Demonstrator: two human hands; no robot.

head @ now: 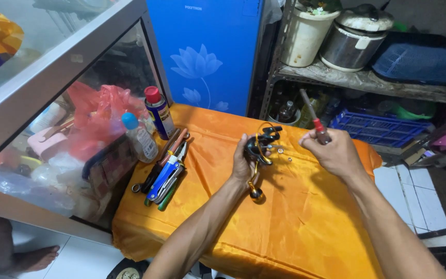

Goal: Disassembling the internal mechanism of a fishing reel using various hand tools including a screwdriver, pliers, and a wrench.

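Orange satin cloth (295,217) covers a low table, viewed from above; a glass cabinet (52,77) stands to the left, a blue panel with a lotus print (202,57) behind, and a metal shelf (367,80) holding a rice cooker (354,39) and a white bucket (305,33) to the right. Fishing reel (259,147), black and gold, is held above the middle of the cloth. Its long axis runs roughly upright, with the dark body toward the top and the handle knob (256,194) hanging at the bottom near the wrist. Left hand (243,165) is closed around the reel's lower body. Right hand (336,152) is closed on a screwdriver (313,119) with a red collar, its shaft tilted up and to the left, apart from the reel. Small loose parts (283,153) lie on the cloth between the hands. Pliers and other hand tools (166,173) lie in a bundle at the cloth's left edge, beside a spray can (159,111) and a small clear bottle (139,137).
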